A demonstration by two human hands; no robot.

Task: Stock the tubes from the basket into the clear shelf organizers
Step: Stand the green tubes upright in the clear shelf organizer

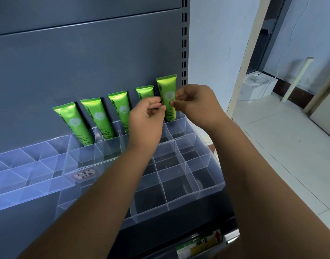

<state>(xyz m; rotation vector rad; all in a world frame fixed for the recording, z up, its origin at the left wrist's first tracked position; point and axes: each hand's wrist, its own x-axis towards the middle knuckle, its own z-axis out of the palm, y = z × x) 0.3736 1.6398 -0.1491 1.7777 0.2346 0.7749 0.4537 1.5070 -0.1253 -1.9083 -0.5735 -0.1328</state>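
Several green tubes lean against the back panel in the rear row of the clear shelf organizer (207, 165). The rightmost green tube (167, 86) stands higher than the others, its lower end at the rim of the rear right compartment. My right hand (195, 103) pinches its right edge. The fingertips of my left hand (145, 120) pinch its left edge and partly hide the neighbouring tube (144, 93). Three more tubes (98, 116) stand to the left. The basket is out of view.
A second clear organizer (20, 165) lies to the left on the same shelf. The grey back panel (85, 62) rises behind, with a slotted upright (184, 43) at its right edge. Beyond it are a tiled floor, a white box (257, 86) and a leaning pole (298, 77).
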